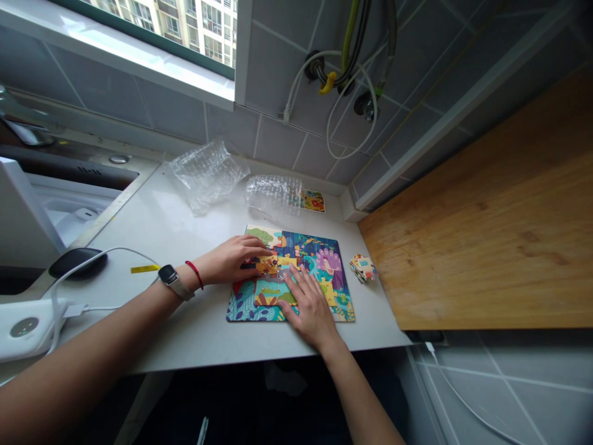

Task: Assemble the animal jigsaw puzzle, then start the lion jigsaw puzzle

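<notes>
A colourful jigsaw puzzle (328, 238) lies on the white counter, partly filled with joined pieces in its frame board. At its left side my left hand (234, 259) has its thumb and fingers around an orange-brown puzzle piece (267, 265), pressing it against the board. Part of the piece is hidden under the fingers. My right hand (308, 306) rests flat on the lower middle of the puzzle, fingers stretched out, covering some pieces. Right of the board sits a small stack of loose puzzle pieces (362, 268).
Crumpled clear plastic wrap (208, 173) and another clear wrap (273, 193) lie behind the puzzle, near a small picture card (314, 200). A wooden panel (482, 216) bounds the right side. On the left are a black mouse-like object (78, 263), a white power strip (25, 329) and cables.
</notes>
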The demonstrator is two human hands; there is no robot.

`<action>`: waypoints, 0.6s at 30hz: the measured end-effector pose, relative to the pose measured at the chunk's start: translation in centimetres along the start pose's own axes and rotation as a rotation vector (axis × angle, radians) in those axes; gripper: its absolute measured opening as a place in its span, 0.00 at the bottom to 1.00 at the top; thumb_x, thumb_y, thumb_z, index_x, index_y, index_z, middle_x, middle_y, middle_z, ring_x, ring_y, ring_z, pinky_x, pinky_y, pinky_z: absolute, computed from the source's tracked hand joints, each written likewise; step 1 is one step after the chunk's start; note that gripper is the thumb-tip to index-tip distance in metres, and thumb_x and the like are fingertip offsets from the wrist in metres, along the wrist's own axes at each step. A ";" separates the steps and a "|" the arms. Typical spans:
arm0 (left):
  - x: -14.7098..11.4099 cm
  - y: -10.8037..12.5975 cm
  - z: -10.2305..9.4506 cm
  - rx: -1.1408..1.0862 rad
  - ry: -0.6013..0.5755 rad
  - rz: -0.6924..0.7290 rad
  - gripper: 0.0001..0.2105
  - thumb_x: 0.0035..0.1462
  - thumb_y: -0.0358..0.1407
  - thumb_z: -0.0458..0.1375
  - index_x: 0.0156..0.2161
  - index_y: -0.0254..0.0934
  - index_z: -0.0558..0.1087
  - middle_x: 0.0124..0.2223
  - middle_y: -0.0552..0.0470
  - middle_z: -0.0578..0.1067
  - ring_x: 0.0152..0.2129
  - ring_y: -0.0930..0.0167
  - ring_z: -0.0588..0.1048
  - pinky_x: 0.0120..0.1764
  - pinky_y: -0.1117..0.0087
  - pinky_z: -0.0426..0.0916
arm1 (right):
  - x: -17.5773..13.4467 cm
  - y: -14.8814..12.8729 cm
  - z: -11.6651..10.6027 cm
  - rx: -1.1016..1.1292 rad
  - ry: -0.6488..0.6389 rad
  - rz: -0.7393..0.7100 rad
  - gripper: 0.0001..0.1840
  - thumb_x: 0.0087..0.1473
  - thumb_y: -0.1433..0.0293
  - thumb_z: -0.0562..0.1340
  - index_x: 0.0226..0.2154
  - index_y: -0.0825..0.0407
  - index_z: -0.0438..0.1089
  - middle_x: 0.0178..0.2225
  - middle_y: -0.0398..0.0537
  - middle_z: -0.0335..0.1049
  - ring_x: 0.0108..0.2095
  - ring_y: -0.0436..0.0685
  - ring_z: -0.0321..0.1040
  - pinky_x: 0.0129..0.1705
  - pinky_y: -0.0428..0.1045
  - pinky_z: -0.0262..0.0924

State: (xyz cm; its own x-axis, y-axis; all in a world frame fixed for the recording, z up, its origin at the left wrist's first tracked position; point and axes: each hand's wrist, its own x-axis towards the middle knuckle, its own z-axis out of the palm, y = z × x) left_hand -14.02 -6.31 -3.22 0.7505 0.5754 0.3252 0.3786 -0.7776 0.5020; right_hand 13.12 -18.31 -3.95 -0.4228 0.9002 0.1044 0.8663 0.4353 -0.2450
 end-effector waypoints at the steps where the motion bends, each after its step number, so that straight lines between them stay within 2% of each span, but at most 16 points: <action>1: 0.0 0.0 -0.1 0.006 -0.004 0.001 0.18 0.64 0.42 0.63 0.57 0.40 0.76 0.53 0.43 0.78 0.50 0.60 0.76 0.54 0.60 0.70 | 0.0 0.0 0.0 0.000 -0.003 0.000 0.33 0.68 0.58 0.58 0.71 0.48 0.56 0.73 0.50 0.50 0.73 0.69 0.47 0.71 0.70 0.52; 11: 0.1 0.6 0.0 0.025 0.017 -0.012 0.17 0.62 0.40 0.63 0.54 0.40 0.77 0.51 0.44 0.79 0.48 0.60 0.77 0.52 0.58 0.71 | 0.1 0.0 0.0 -0.001 0.002 0.001 0.34 0.68 0.58 0.59 0.72 0.46 0.55 0.73 0.49 0.51 0.74 0.68 0.46 0.71 0.69 0.53; 18: 0.0 0.7 0.1 -0.047 0.025 0.014 0.15 0.63 0.37 0.63 0.53 0.38 0.77 0.48 0.44 0.78 0.43 0.63 0.78 0.49 0.62 0.73 | 0.0 -0.1 0.1 0.010 0.016 0.010 0.33 0.68 0.57 0.59 0.71 0.46 0.56 0.73 0.50 0.51 0.74 0.68 0.46 0.71 0.69 0.53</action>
State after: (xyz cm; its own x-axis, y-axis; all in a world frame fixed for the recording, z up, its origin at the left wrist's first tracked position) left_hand -13.69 -6.84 -2.96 0.7414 0.5710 0.3524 0.3418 -0.7734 0.5340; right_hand 13.04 -18.37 -4.04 -0.4097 0.9046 0.1177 0.8678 0.4262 -0.2555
